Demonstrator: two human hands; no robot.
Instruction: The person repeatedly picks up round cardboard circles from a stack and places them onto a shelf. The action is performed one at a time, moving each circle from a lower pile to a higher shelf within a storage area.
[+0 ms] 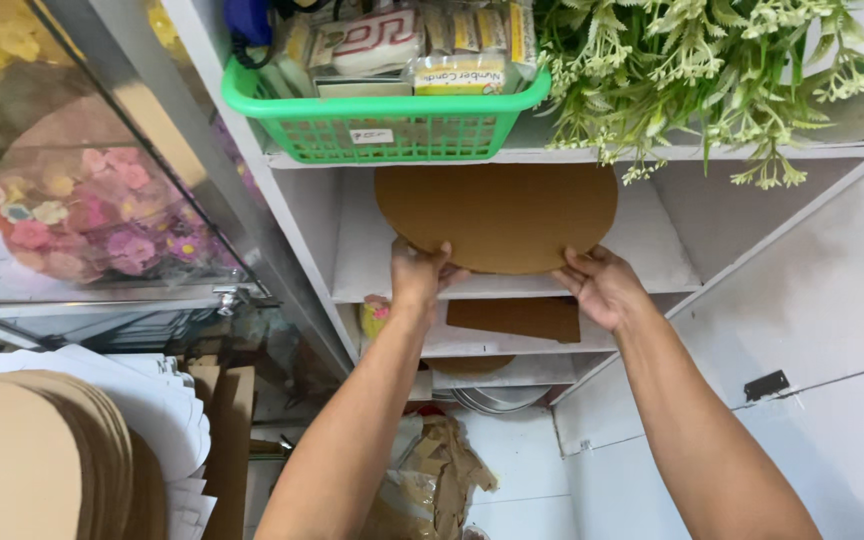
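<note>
A round brown cardboard disc [497, 215] is held upright in front of a white shelf unit [672, 235]. My left hand [417, 272] grips its lower left edge. At the disc's lower right edge, my right hand [602, 285] holds it with the fingers under the rim. The disc sits partly inside the upper shelf opening, just below a green plastic basket [392, 125].
The green basket holds small packets, and green artificial foliage [712, 60] lies on the shelf top. A rectangular brown board [517, 318] rests on the shelf below. Stacks of round boards [42, 460] stand at lower left. A glass case with flowers [82, 210] is left.
</note>
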